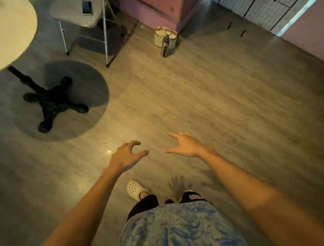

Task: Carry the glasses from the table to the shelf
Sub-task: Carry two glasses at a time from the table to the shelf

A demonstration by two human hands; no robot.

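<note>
Wood-grain floor under loosely curled hands

- floor under the left hand and right hand: wood-grain planks, smooth, satin, with a glossy glint just beside the left hand;
- table top, far ahead-left of the left hand: pale, mottled, stone-like, matt;
- table base: black metal, rough cast look;
- chair, ahead of the left hand: shiny metal tubing, checked cloth seat;
- bottle, well ahead of the right hand: dull metal;
- shoe, beneath the left hand: pale perforated plastic, matt;
- shirt: soft printed cloth
</note>
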